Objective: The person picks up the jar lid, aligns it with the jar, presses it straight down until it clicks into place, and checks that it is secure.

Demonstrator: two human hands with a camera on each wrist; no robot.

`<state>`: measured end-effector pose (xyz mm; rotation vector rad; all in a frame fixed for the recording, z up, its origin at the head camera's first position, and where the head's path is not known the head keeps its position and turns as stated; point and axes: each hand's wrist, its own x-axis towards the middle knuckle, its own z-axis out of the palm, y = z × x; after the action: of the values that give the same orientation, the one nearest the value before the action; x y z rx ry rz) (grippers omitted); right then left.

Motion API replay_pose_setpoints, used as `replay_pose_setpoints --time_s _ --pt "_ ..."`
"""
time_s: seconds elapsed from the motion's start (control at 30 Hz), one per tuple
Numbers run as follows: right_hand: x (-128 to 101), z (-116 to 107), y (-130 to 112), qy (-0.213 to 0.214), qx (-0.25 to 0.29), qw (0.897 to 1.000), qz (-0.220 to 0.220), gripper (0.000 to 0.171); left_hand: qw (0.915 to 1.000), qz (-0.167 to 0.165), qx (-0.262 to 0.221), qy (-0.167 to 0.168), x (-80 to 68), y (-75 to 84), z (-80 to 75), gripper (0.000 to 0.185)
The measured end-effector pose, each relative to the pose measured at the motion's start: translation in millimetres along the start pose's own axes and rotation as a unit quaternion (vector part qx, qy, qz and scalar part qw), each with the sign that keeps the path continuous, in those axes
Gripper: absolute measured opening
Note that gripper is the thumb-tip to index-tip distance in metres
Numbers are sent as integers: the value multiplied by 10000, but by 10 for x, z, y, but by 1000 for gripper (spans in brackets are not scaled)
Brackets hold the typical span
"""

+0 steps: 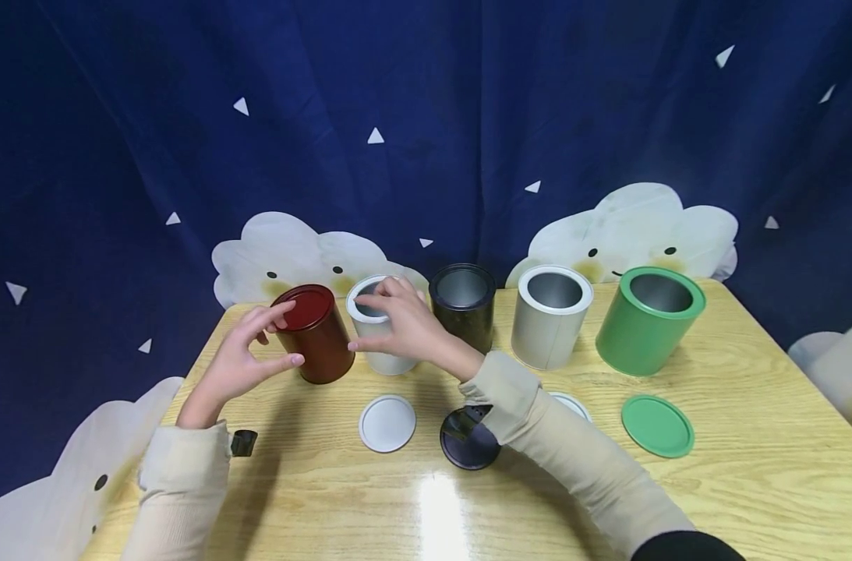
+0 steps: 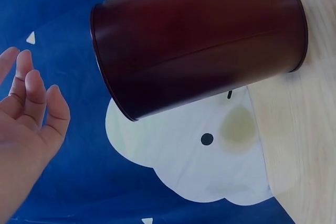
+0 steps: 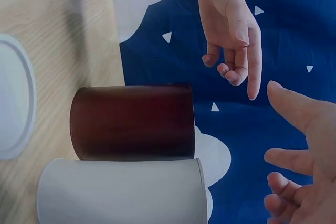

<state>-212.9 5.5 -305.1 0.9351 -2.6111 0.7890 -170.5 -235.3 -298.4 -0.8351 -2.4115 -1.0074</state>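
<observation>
1. Red can (image 1: 323, 351) stands on the wooden table (image 1: 327, 499), leftmost in a row of five, and I see its top closed by a red lid (image 1: 306, 306).
2. On my head feed the left hand (image 1: 239, 362) is at the red can's left; its fingertips overlap the rim there, but both wrist feeds show me clear space between hand and can. Thumb and forefinger stand wide apart, the other fingers bend loosely, and the hand holds nothing.
3. I have the right hand (image 1: 404, 319) in front of the small white can (image 1: 390, 364), just right of the red one. Its thumb and forefinger are also spread, the rest loosely bent, with nothing held.
4. Farther right I count a black can (image 1: 478, 327), a larger white can (image 1: 545, 343) and a green can (image 1: 629, 343); these three and the small white can are uncovered, grey inside.
5. Nearer me lie a white lid (image 1: 387, 424), a black lid (image 1: 475, 456), a second white lid (image 1: 571, 403) partly hidden by the right sleeve (image 1: 587, 467), and a green lid (image 1: 657, 426).
</observation>
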Motion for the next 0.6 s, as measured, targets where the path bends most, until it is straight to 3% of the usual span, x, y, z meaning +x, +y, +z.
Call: replay_pose_setpoints --time_s 0.37,0.6 --pt "-240 -60 27 68 67 9999 -73 60 9991 359 -212 0 -83 42 68 68" --pt "-403 -33 72 217 198 9993 -212 59 9978 551 -235 -287 -125 102 119 71"
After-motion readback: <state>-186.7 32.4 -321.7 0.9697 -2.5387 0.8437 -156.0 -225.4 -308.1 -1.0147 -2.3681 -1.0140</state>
